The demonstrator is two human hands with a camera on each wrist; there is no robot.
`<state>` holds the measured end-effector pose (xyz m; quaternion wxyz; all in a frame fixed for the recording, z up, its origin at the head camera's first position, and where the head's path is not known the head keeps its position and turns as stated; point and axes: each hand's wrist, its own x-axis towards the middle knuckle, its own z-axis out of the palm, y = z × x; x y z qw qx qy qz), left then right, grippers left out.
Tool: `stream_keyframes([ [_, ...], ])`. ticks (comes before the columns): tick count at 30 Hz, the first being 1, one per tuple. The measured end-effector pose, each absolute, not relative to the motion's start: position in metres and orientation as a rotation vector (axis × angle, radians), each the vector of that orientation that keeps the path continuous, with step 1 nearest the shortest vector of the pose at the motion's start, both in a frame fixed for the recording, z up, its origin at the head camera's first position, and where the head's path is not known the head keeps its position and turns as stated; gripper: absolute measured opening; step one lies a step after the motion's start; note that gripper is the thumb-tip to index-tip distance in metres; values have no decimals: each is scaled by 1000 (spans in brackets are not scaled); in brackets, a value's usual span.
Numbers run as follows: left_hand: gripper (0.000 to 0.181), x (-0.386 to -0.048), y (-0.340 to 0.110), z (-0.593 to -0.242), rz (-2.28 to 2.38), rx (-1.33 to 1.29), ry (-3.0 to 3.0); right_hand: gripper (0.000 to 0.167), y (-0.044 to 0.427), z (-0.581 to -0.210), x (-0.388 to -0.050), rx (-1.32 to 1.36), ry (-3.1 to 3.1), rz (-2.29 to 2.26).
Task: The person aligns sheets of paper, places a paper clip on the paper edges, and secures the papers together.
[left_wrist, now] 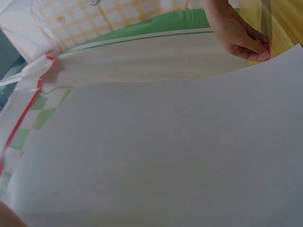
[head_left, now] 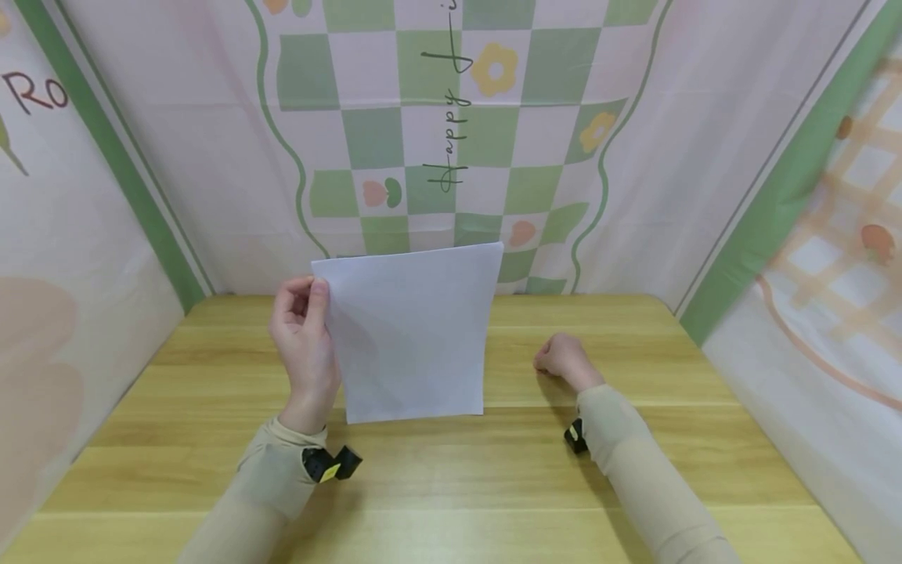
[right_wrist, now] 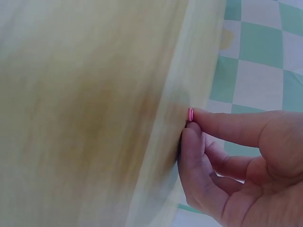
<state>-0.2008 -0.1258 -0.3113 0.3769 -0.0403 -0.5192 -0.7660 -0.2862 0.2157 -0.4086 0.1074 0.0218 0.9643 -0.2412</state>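
Note:
White paper [head_left: 416, 337] is held upright above the table, its upper left edge pinched between the thumb and fingers of my left hand [head_left: 304, 345]. In the left wrist view the paper [left_wrist: 156, 151] fills most of the picture; whether it is one sheet or more I cannot tell. To the right of the paper, my right hand [head_left: 566, 360] is low over the table. Its thumb and forefinger pinch a small pink paper clip [right_wrist: 191, 114], of which only a looped end shows in the right wrist view. The fingers hide the rest.
The wooden table [head_left: 437, 478] lies below both hands. Behind it hangs a green and white checked cloth [head_left: 430, 133], and light cloth walls [head_left: 92, 235] with green bands stand at the sides. Each wrist wears a small black camera [head_left: 331, 464].

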Motion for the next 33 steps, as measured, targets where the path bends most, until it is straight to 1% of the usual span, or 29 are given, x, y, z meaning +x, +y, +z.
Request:
stream_keyframes([
  [5, 9, -201, -125, -311, -1962, -100, -1321, 18, 215, -407, -287, 38, 2832, -654],
  [9, 10, -201, -125, -312, -1958, -98, -1323, 28, 216, -408, -287, 8, 2828, -626],
  [12, 5, -201, -125, -311, -1957, -96, -1319, 32, 216, -408, -288, -11, 2817, -642],
  [14, 4, -201, -125, -311, -1958, -95, -1316, 30, 217, -408, -288, -20, 2811, -666],
  [19, 3, -202, -125, -311, -1960, -97, -1318, 18, 220, -408, -287, -21, 2794, -735],
  [26, 4, -202, -125, -312, -1972, -100, -1311, 17, 224, -411, -287, -20, 2773, -793],
  [33, 4, -202, -124, -313, -1975, -102, -1309, 17, 226, -413, -285, 65, 2752, -922],
])
